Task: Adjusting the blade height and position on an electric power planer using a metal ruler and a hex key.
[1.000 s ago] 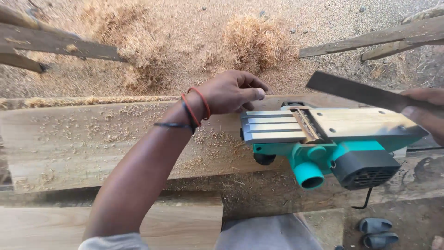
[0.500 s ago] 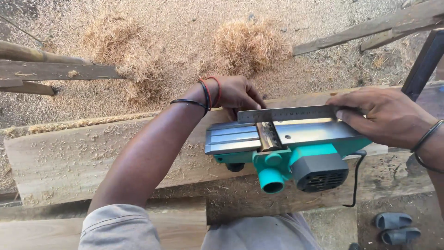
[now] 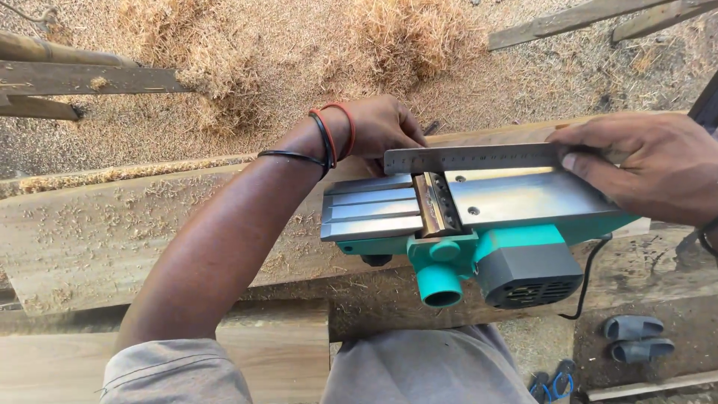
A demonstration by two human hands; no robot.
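Both hands steady an upturned teal electric planer (image 3: 479, 239) on a plank (image 3: 112, 232) — left hand (image 3: 381, 127) gripping its far end, right hand (image 3: 643, 164) pinching a steel ruler (image 3: 471, 158) across the sole. Keep the ruler flat and square over the blade slot; left fingertips are hidden behind the tool.

Teal planer (image 3: 479, 224) upturned; steel ruler (image 3: 479, 158) across sole

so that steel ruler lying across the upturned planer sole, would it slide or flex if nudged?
The long grey steel ruler probably slides easily: it lies on the smooth, shiny metal sole of the teal electric planer, metal on metal. It looks thin and narrow, so likely light with slight springy flex. The right hand presses one end and the left hand touches the other, which probably pins it.
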